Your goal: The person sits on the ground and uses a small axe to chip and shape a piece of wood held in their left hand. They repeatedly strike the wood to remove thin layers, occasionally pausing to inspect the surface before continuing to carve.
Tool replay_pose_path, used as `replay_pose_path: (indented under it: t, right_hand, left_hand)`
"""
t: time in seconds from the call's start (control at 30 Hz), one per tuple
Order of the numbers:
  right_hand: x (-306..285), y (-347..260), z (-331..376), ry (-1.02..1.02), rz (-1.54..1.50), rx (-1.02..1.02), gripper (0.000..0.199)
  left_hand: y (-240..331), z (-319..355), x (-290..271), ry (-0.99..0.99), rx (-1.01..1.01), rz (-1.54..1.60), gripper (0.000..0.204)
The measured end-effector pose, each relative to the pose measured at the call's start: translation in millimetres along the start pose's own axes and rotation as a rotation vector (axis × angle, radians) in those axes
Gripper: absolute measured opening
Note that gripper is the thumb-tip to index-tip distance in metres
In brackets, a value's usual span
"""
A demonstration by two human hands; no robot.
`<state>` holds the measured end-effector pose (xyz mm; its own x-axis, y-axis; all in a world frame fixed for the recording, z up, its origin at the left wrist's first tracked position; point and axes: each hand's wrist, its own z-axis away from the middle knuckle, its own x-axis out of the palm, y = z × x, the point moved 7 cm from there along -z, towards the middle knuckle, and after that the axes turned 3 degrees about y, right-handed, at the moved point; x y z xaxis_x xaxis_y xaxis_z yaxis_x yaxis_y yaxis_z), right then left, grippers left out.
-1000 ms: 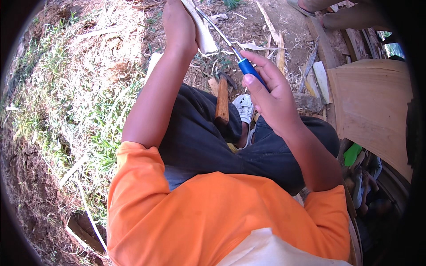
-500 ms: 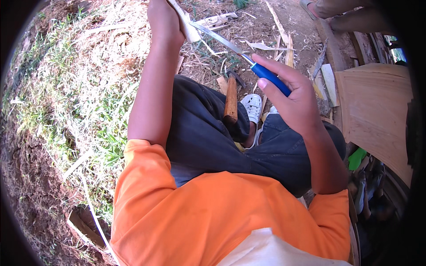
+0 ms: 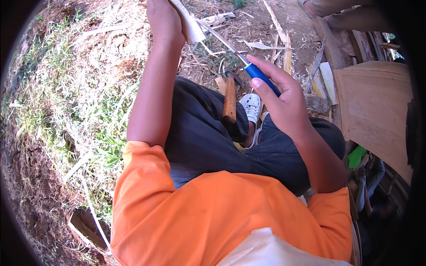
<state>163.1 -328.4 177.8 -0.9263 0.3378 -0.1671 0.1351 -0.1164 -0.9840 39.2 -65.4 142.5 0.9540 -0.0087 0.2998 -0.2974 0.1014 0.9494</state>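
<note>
My left hand (image 3: 165, 20), partly cut off by the top edge, is closed around a pale piece of carved wood (image 3: 191, 29); its fingers are mostly out of sight. In my right hand (image 3: 280, 95) is a knife (image 3: 261, 77) with a blue handle, gripped with thumb and forefinger stretched along it. The knife's narrow blade slants up and left, its tip end at or just behind the wood's lower edge; contact cannot be made out. Between my legs a hammer-like tool (image 3: 229, 99) with a wooden handle and dark metal head rests beside my shoe.
Wood shavings and offcuts (image 3: 264, 45) litter the ground ahead. A broad curved wooden panel (image 3: 375, 104) stands at the right, near a bright green object (image 3: 356, 156). Another person's legs (image 3: 350, 17) show at the top right. Grass (image 3: 106, 119) covers the left side.
My right hand with the knife has moved slightly left and down, and the blade has turned more edge-on. The wood in my left hand has shifted slightly right.
</note>
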Motion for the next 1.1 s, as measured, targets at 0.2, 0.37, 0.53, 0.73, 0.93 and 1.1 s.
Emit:
replay_pose_path:
  t: [0.2,0.37,0.53,0.73,0.93,1.1]
  right_hand:
    - [-8.4,15.6,-6.2,0.088,-0.706,0.334,0.043]
    - [-42.7,2.7,-23.2,0.139,-0.243,0.211,0.043]
    - [-19.1,6.7,-10.1,-0.056,0.038,0.099,0.036]
    - [-9.7,2.5,-12.7,-0.088,0.034,0.029,0.036]
    - [-11.4,-1.1,-11.3,-0.043,-0.028,0.043,0.037]
    - [-15.1,-3.5,-15.6,-0.083,0.057,0.025,0.036]
  left_hand:
    - [0.5,31.3,23.7,-0.184,0.311,-0.336,0.05]
    - [12.3,20.7,26.3,-0.193,0.189,-0.18,0.049]
    - [2.5,-17.5,-7.3,-0.139,0.085,-0.101,0.047]
    - [3.0,-30.3,-18.3,-0.139,0.092,-0.143,0.045]
    - [5.7,-27.7,-12.9,-0.178,0.089,-0.139,0.045]
    - [4.3,-27.4,-11.3,-0.209,0.141,-0.163,0.045]
